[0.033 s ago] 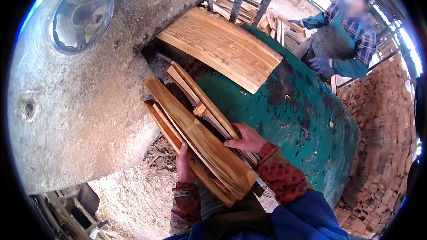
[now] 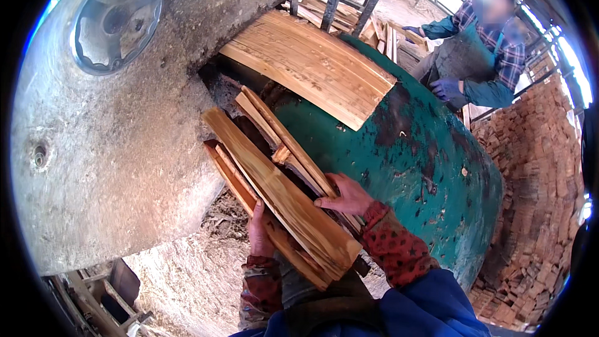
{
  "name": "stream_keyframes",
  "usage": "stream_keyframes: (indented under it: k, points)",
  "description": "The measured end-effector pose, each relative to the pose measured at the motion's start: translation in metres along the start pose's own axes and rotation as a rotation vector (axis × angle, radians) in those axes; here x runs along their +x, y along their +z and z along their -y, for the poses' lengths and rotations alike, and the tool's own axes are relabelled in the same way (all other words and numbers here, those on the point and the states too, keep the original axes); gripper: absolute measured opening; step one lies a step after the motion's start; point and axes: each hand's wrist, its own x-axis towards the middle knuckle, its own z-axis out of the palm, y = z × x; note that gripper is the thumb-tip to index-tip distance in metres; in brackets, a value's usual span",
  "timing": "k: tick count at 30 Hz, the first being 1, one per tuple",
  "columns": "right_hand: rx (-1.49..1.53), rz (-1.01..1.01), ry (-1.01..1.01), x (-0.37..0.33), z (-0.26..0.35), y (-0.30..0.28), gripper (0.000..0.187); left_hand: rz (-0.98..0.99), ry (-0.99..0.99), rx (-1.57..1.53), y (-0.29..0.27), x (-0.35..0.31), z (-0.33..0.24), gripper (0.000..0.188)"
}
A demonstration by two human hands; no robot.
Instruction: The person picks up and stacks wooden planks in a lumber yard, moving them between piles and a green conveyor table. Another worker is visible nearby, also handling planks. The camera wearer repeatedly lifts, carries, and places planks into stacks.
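Observation:
A loose bundle of rough wooden slats, some with dark bark edges, lies slanted between my two hands in front of my body. My left hand grips the bundle's left side, thumb up along the outer slat. On the other side my right hand is wrapped round the right-hand slats, its thumb over the top; its other fingers are partly hidden. Beyond the bundle, a flat wide stack of pale boards rests on the green metal table of a machine, its far end against the machine body.
The grey, dust-covered machine housing with a handwheel fills the left. At upper right stands a co-worker in gloves and apron. A high pile of cut wood pieces rises at right. Sawdust covers the floor below.

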Motion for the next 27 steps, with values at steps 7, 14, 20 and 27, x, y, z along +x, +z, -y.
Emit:
stream_keyframes:
  k: [7,14,20,27]
  points:
    - [0.281,-0.092,0.114,-0.044,0.009,0.059,0.090,0.177,-0.205,0.050,-0.026,-0.018,-0.030,0.067]
    - [0.568,-0.177,0.204,-0.090,0.045,0.128,0.079,0.270,-0.365,0.169,-0.077,-0.031,-0.036,0.058]
    - [0.885,-0.271,0.157,-0.112,0.065,0.152,0.084,0.250,-0.392,0.300,-0.091,-0.038,-0.030,0.057]
    - [0.690,-0.363,0.234,-0.157,0.043,0.184,0.093,0.168,-0.366,0.433,-0.105,-0.074,-0.017,0.066]
